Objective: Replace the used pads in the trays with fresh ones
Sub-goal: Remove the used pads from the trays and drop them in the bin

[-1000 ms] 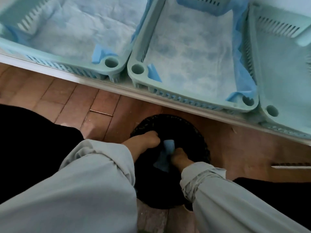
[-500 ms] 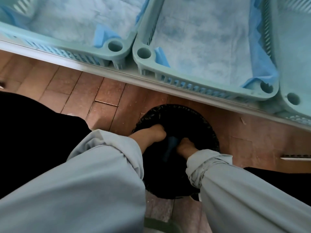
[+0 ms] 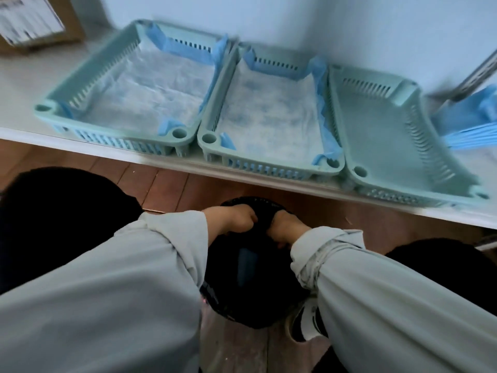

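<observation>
Three pale green slotted plastic trays sit side by side, touching, on a white shelf (image 3: 24, 76) against the wall. The left tray (image 3: 88, 76) and middle tray (image 3: 220, 103) each hold a white pad with blue edges (image 3: 150, 87). The right tray (image 3: 403, 146) holds none. A stack of blue folded pads (image 3: 468, 130) lies right of it. A brown cardboard box (image 3: 37, 20) stands far left, behind. Below the shelf, on the brown wooden floor (image 3: 166, 184), a black round bin (image 3: 255, 286) sits between both hands.

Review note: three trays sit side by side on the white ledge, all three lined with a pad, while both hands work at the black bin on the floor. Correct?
Not quite. The head view shows only the left tray and the middle tray lined with pads; the right tray is bare plastic. The rest holds: the left hand and the right hand are at the black bin.
</observation>
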`<state>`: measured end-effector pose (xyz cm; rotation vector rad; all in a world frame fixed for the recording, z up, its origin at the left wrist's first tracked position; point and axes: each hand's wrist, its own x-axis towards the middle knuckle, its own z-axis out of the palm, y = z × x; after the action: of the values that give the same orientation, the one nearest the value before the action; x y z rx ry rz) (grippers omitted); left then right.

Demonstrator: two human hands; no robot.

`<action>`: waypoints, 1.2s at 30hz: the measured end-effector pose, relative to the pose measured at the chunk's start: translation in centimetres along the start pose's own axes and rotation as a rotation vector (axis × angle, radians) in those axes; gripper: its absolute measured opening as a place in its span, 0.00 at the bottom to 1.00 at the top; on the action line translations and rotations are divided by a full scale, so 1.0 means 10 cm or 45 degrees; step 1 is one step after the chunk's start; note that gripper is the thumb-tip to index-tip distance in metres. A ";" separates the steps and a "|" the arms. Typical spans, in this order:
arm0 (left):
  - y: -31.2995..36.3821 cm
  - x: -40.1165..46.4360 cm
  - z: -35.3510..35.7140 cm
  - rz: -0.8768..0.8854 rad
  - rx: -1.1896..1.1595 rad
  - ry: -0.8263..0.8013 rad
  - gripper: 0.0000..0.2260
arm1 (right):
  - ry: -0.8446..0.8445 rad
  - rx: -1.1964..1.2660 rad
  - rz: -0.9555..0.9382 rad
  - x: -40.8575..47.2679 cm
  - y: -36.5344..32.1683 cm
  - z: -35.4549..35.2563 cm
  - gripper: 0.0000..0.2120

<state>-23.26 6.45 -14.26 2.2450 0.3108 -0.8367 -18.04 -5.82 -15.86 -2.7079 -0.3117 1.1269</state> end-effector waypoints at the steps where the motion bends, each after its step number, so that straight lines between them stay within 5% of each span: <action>1: 0.04 -0.06 -0.08 0.015 0.038 0.012 0.18 | 0.024 -0.001 -0.009 -0.04 -0.02 -0.08 0.14; 8: 0.44 -0.74 -0.66 0.088 0.233 0.151 0.18 | 0.226 0.025 -0.143 -0.57 -0.10 -0.61 0.09; 16: 0.65 -0.98 -1.02 0.157 0.016 0.374 0.16 | 0.415 0.018 -0.263 -0.86 -0.26 -1.14 0.11; 28: 0.73 -0.22 -1.52 0.145 -0.339 0.579 0.16 | 0.438 0.191 -0.231 -0.23 -0.43 -1.70 0.09; 33: 0.80 0.12 -1.66 0.183 -0.758 0.579 0.15 | 0.570 0.196 -0.191 0.25 -0.51 -1.80 0.07; 36: 0.79 0.40 -1.73 0.163 -0.728 0.632 0.17 | 0.639 0.160 -0.192 0.52 -0.61 -1.88 0.07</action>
<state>-8.50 12.74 -3.26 1.8661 0.5499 -0.0803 -1.77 -0.38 -4.80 -2.6823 -0.3409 0.3895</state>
